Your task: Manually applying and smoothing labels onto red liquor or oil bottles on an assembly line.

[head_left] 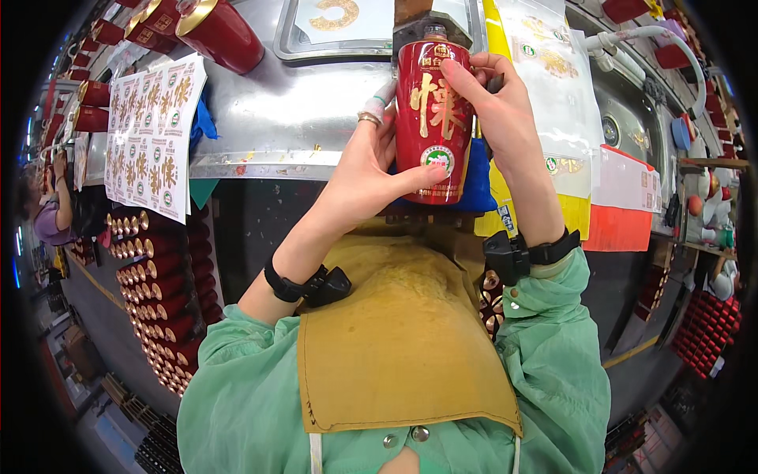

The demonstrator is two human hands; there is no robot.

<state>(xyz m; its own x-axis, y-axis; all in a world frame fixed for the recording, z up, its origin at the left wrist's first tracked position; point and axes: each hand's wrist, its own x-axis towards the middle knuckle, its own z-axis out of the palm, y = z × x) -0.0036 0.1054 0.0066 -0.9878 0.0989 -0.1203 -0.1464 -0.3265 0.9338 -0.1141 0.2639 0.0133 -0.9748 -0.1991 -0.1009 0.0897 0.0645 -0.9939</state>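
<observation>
A red ceramic bottle (433,118) with gold characters and a small round green-and-white label stands upright in front of me, held between both hands. My left hand (365,175) grips its left side, thumb pressing near the round label; a ring and a taped fingertip show. My right hand (496,110) wraps its right side, fingers on the upper shoulder. A blue cloth (478,189) sits under and behind the bottle. Black wrist devices sit on both wrists over green sleeves.
A steel workbench (292,118) carries a sheet of gold-and-white labels (151,142) at left and more red bottles (217,31) at the back left. Label sheets on yellow backing (564,95) hang at right. Crates of red bottles (162,308) stand below left. A person (54,213) sits far left.
</observation>
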